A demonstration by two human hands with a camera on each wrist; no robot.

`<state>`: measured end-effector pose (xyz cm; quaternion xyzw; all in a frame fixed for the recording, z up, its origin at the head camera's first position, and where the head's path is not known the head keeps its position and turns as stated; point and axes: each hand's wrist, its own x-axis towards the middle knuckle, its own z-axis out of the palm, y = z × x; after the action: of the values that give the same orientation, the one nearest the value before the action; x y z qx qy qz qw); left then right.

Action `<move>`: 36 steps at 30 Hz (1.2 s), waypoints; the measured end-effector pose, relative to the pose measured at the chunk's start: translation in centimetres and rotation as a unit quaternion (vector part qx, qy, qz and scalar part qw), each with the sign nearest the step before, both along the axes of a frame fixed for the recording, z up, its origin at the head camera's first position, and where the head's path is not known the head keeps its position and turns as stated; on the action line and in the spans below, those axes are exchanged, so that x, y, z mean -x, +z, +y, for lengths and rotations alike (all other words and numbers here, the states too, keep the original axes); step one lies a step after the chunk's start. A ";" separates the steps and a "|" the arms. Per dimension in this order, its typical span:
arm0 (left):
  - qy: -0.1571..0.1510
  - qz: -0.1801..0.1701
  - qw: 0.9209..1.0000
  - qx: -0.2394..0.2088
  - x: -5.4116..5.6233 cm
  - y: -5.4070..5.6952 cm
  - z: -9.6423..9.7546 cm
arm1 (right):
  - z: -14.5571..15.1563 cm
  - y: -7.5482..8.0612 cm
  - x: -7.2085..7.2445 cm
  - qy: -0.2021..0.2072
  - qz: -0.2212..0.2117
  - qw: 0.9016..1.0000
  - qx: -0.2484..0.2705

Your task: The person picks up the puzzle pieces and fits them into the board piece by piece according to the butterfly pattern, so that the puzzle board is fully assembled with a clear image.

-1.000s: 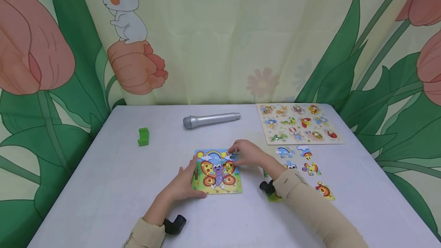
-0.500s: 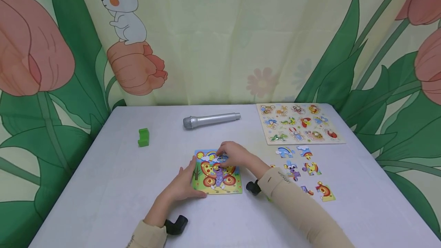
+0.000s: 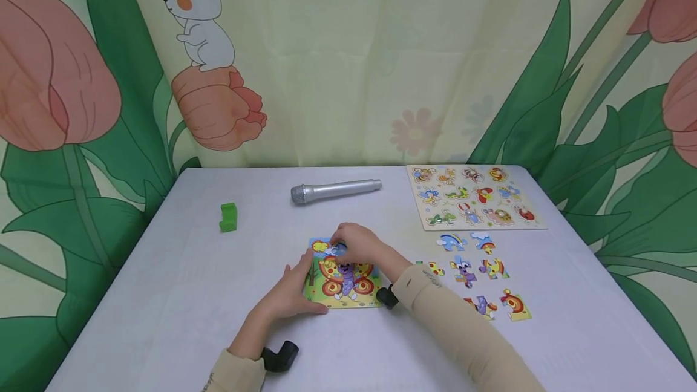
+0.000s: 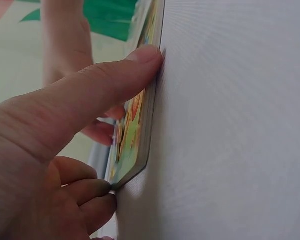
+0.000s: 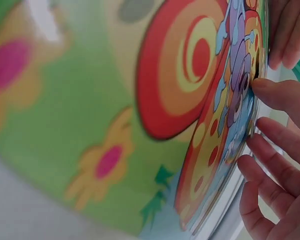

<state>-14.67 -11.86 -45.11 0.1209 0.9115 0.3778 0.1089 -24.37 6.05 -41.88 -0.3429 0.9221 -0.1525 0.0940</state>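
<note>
A square butterfly puzzle board (image 3: 363, 296) lies on the table in front of me. My left hand (image 3: 288, 290) grips its near left corner; in the left wrist view the thumb (image 4: 125, 72) runs along one edge and curled fingers (image 4: 92, 195) meet another. Over the board's upper part, my right hand (image 3: 359, 243) pinches a small bluish puzzle piece (image 3: 339, 249), mostly covered by the fingers. In the right wrist view its thumb (image 5: 277, 94) touches the picture. Loose jigsaw pieces, among them a rainbow piece (image 3: 451, 242) and a purple-faced piece (image 3: 464, 272), lie to the right.
An insect peg puzzle (image 3: 476, 197) stands flat at the back right. A silver toy microphone (image 3: 337, 190) lies at the back middle, and a green block (image 3: 229, 218) sits at the left. The right sleeve (image 3: 463, 325) covers some table near the loose pieces.
My right hand has moved left across the board, from its upper right corner to its upper left middle. More loose pieces show beside the sleeve. The left hand stays at the corner.
</note>
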 end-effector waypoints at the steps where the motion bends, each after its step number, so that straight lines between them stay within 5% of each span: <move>1: -0.001 0.001 1.000 0.001 0.0 0.0 0.0 | -0.1 0.0 0.0 -0.002 0.001 1.000 -0.001; 19: -0.029 0.015 0.999 0.007 -0.2 0.4 -0.9 | -1.4 -0.1 -0.2 -0.008 -0.002 1.000 -0.002; 36: -0.024 0.005 1.000 0.019 0.1 0.3 -1.0 | -1.3 -0.2 0.0 0.001 0.002 1.000 -0.006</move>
<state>-14.72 -12.90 -44.80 0.1430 0.9157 0.3572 0.1159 -24.40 4.79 -42.11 -0.3437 0.9229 -0.1459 0.0940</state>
